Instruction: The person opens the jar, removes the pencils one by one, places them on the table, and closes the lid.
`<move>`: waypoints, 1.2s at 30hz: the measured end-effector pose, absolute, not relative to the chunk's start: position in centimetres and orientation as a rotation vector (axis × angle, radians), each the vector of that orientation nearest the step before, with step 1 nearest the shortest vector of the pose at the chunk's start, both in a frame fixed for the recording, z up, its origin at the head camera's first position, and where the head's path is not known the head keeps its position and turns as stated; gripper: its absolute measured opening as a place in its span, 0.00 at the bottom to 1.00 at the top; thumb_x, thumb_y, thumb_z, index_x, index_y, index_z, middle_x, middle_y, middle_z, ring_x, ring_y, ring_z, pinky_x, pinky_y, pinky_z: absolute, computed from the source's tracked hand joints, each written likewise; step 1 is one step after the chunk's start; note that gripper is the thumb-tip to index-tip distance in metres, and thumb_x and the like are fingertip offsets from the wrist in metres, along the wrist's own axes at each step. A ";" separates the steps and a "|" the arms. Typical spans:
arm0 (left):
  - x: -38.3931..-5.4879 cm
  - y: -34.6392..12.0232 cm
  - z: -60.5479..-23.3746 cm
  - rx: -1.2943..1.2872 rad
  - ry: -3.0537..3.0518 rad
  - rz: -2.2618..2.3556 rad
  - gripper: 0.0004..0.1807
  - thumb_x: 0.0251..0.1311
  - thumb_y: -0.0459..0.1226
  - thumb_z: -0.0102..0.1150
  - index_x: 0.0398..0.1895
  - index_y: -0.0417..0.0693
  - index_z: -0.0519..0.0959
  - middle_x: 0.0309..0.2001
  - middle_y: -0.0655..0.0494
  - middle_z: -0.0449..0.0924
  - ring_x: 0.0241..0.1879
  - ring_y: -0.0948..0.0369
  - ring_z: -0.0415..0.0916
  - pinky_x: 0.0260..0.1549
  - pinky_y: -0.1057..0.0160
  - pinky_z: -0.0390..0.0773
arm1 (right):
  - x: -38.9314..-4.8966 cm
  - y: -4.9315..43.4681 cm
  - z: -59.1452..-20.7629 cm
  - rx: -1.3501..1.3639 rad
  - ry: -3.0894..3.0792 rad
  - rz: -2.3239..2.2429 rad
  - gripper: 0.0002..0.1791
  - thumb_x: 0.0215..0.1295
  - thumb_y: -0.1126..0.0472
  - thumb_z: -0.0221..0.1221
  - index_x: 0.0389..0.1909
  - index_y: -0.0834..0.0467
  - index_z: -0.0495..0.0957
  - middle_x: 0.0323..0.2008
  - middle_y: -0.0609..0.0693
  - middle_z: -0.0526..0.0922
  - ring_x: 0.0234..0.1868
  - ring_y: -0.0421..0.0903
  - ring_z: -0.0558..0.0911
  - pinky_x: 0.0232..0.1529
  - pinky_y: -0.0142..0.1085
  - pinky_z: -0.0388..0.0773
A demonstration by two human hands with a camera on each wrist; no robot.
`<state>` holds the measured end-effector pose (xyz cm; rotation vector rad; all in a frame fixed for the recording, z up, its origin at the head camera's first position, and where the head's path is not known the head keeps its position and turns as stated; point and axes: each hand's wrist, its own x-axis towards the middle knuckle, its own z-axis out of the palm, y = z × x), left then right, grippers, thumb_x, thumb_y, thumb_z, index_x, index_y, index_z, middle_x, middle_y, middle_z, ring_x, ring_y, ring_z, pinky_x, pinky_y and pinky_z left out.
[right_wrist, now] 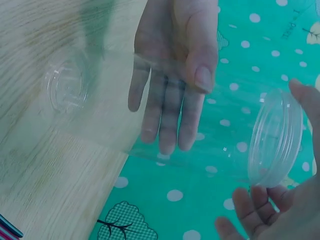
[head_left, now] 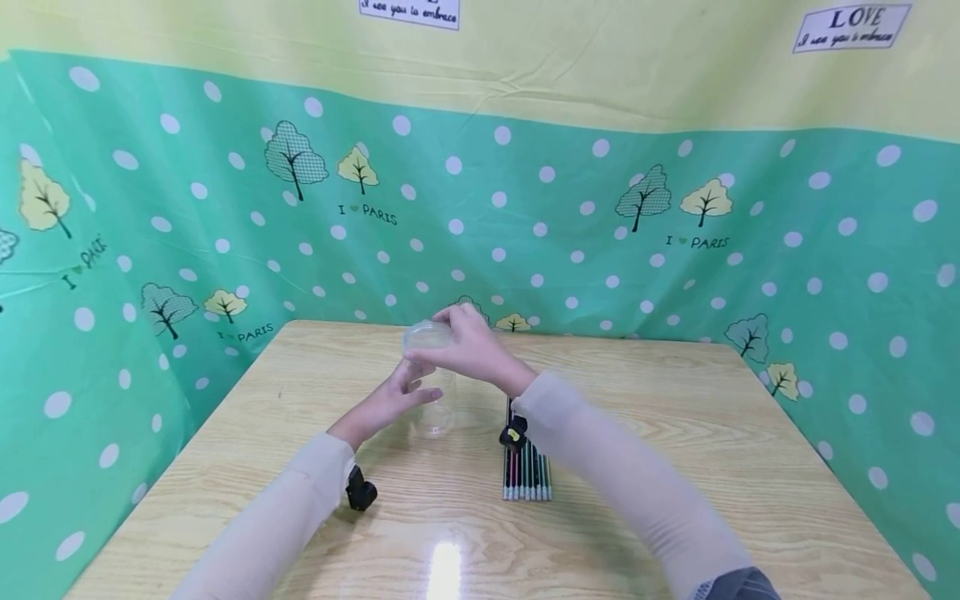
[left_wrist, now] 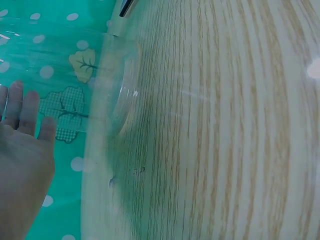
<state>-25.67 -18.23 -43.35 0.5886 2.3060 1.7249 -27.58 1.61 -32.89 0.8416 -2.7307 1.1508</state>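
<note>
A tall clear plastic jar [head_left: 435, 417] stands upright on the table, its far wall hard to make out. My left hand [head_left: 390, 406] holds the jar's side: in the right wrist view the fingers [right_wrist: 167, 120] lie nearly straight behind the clear wall, with the thumb on the near side. At the top, my right hand [head_left: 472, 346] grips the wide round lid [right_wrist: 275, 140], thumb on one edge and fingertips on the opposite one. The left wrist view shows the jar's base [left_wrist: 127, 90] and part of the left hand [left_wrist: 25, 160].
Several dark pencils [head_left: 527, 479] with pale ends lie side by side on the wooden table [head_left: 675, 417], partly under the right forearm. A green dotted cloth [head_left: 517, 200] hangs behind and at both sides of the table.
</note>
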 end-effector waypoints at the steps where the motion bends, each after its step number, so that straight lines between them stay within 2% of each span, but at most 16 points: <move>1: -25.7 -18.2 -43.4 0.594 2.305 1.726 0.49 0.68 0.51 0.62 0.79 0.77 0.37 0.76 0.52 0.52 0.76 0.52 0.47 0.73 0.44 0.45 | -27.5 1.5 -32.9 0.821 -2.728 1.132 0.44 0.51 0.31 0.69 0.59 0.60 0.75 0.49 0.49 0.71 0.47 0.46 0.72 0.44 0.38 0.75; 6: -25.7 -18.3 -43.3 0.591 2.317 1.714 0.48 0.68 0.50 0.61 0.79 0.76 0.38 0.76 0.53 0.53 0.76 0.52 0.48 0.73 0.43 0.46 | -27.2 1.3 -32.9 0.784 -2.738 1.068 0.45 0.52 0.30 0.68 0.60 0.59 0.74 0.51 0.51 0.71 0.47 0.47 0.71 0.44 0.40 0.75; 8: -25.6 -18.3 -43.3 0.576 2.322 1.710 0.48 0.69 0.49 0.61 0.79 0.76 0.38 0.76 0.52 0.53 0.76 0.52 0.48 0.73 0.42 0.46 | -27.3 1.4 -32.9 0.818 -2.747 1.080 0.47 0.53 0.30 0.67 0.65 0.59 0.71 0.56 0.53 0.70 0.51 0.48 0.71 0.47 0.43 0.76; 10: -25.6 -18.2 -43.3 0.570 2.324 1.711 0.48 0.69 0.49 0.61 0.79 0.76 0.38 0.76 0.49 0.53 0.76 0.51 0.48 0.72 0.41 0.46 | -27.5 1.5 -32.9 0.885 -2.754 1.129 0.48 0.57 0.31 0.64 0.71 0.56 0.66 0.65 0.55 0.67 0.59 0.50 0.70 0.54 0.49 0.75; 14: -25.7 -18.1 -43.4 0.576 2.327 1.723 0.48 0.69 0.47 0.61 0.79 0.75 0.37 0.76 0.44 0.54 0.76 0.49 0.48 0.72 0.40 0.45 | -28.2 2.1 -32.8 1.090 -2.768 1.263 0.45 0.67 0.36 0.59 0.79 0.48 0.54 0.78 0.51 0.51 0.75 0.53 0.56 0.66 0.61 0.62; 17: -25.6 -18.0 -43.4 0.574 2.331 1.728 0.47 0.69 0.47 0.60 0.80 0.75 0.39 0.76 0.43 0.54 0.76 0.47 0.48 0.72 0.39 0.45 | -28.8 2.8 -32.8 1.229 -2.791 1.342 0.42 0.69 0.42 0.57 0.80 0.43 0.51 0.80 0.47 0.45 0.78 0.53 0.49 0.68 0.63 0.56; 20: -25.5 -18.1 -43.3 0.554 2.329 1.724 0.46 0.69 0.48 0.60 0.79 0.75 0.40 0.76 0.45 0.54 0.76 0.45 0.46 0.71 0.37 0.47 | -29.2 3.5 -32.8 1.299 -2.819 1.416 0.43 0.66 0.45 0.58 0.79 0.41 0.51 0.79 0.45 0.46 0.77 0.52 0.51 0.68 0.63 0.58; 26: -25.4 -18.2 -43.3 0.551 2.322 1.723 0.47 0.69 0.50 0.60 0.80 0.75 0.40 0.77 0.46 0.53 0.76 0.43 0.45 0.70 0.36 0.48 | -29.6 4.2 -33.0 1.281 -2.846 1.511 0.44 0.62 0.42 0.63 0.78 0.39 0.55 0.75 0.46 0.58 0.70 0.51 0.63 0.65 0.61 0.64; 36: -25.2 -18.1 -43.2 0.540 2.322 1.716 0.48 0.68 0.52 0.61 0.80 0.76 0.38 0.77 0.46 0.52 0.76 0.40 0.43 0.70 0.35 0.47 | -29.4 4.3 -33.2 1.230 -2.832 1.496 0.42 0.62 0.41 0.65 0.76 0.41 0.60 0.69 0.45 0.66 0.67 0.47 0.67 0.64 0.58 0.66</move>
